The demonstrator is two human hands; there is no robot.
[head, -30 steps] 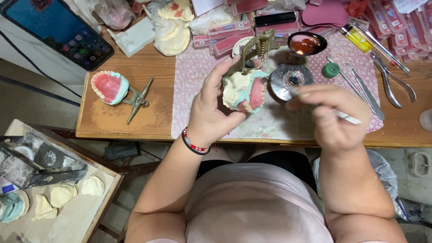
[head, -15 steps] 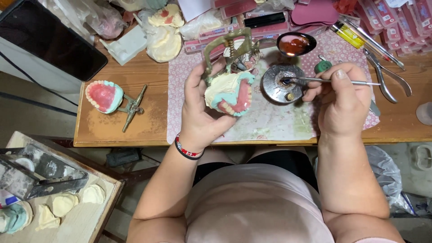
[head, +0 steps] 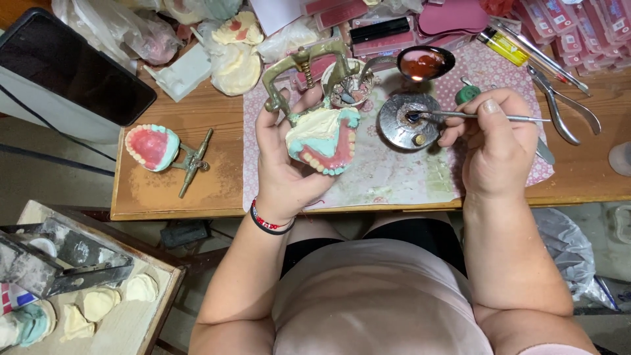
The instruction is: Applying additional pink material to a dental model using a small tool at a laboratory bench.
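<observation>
My left hand (head: 284, 172) grips a denture model (head: 323, 139) of cream plaster, teal base and pink wax with teeth, mounted in a brass articulator frame (head: 299, 69), held above the patterned mat (head: 388, 177). My right hand (head: 494, 146) holds a thin metal wax tool (head: 476, 116), its tip resting in a round metal dish (head: 407, 123). A spoon of red melted wax (head: 420, 64) sits just behind the dish.
A second pink and teal denture model with a brass hinge (head: 158, 150) lies on the wooden table (head: 217, 187) at left. Pliers (head: 562, 105) and tools lie at right, a dark tablet (head: 72, 69) far left, plaster casts in a tray (head: 98, 306) below.
My right hand moved the wax tool from over the mat to the metal dish. My left hand tilted the denture model and shifted it slightly; the view also shifted.
</observation>
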